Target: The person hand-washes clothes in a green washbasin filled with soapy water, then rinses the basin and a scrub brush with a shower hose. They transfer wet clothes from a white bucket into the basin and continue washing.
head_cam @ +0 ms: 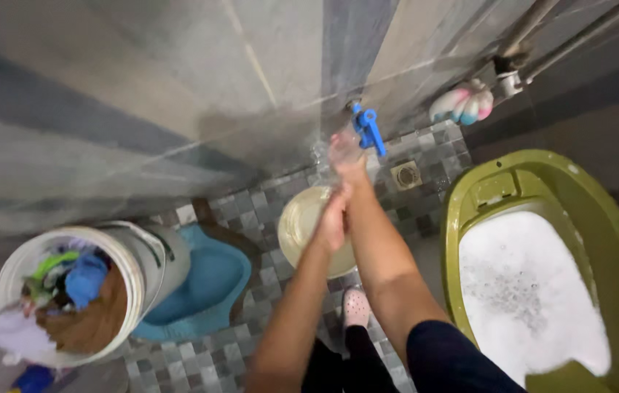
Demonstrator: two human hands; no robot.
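Rinsing under way: my right hand point(344, 154), open, sits under the blue tap point(368, 128); my left hand point(333, 218), open, rubs the right wrist above the pale bucket point(293, 222). Laundry bucket point(135, 262) and sudsy green tub point(601, 211) untouched

Blue tap point(368, 129), olive-green tub point(462, 218) with white foam point(521, 291), cream basin point(298, 222), white bucket point(146, 273), grey checkered floor point(251, 211).

Glossy olive plastic tub point(470, 211) holds white foam point(528, 291). The tap point(369, 129) is blue plastic. Smooth white plastic bucket point(151, 256) holds crumpled cloth point(76, 291). Small matt floor tiles point(251, 211); smooth wall tiles point(142, 87).
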